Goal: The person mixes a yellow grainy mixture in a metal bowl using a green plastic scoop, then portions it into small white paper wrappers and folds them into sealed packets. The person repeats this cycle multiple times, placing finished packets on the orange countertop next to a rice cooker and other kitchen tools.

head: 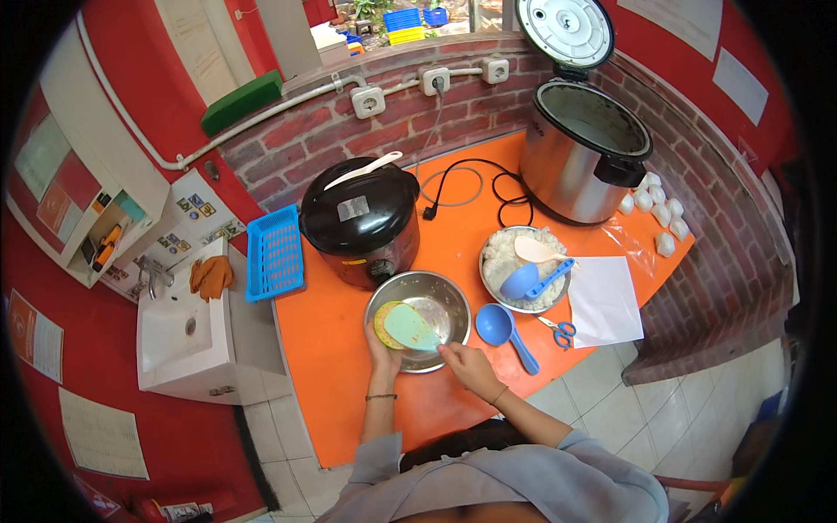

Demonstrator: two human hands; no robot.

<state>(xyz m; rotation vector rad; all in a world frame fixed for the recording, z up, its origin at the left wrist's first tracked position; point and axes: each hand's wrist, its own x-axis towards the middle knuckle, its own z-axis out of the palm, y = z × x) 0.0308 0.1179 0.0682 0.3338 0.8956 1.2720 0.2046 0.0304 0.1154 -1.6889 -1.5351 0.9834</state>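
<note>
My left hand [384, 358] holds a small yellow-green round item [382, 319], perhaps a bowl or scoop, over a steel bowl [452, 295]. In my right hand [472, 372] is the handle of a pale green rice paddle [407, 325], whose blade lies across the yellow-green item and hides much of it. Bits of food cling to the blade. To the right, a blue ladle [495, 325] rests on the orange table [340, 386]. Behind it, a steel bowl of white rice [507, 245] carries another blue scoop [522, 282] and a pale pink paddle [535, 251].
A lidded black rice cooker [356, 216] bears a white paddle [363, 170]. The tall steel cooker [569, 176] stands with its lid up. A blue basket [276, 255], scissors [561, 333], white paper [605, 301], a black cable [451, 167] and several white wrapped bundles [660, 212] are around.
</note>
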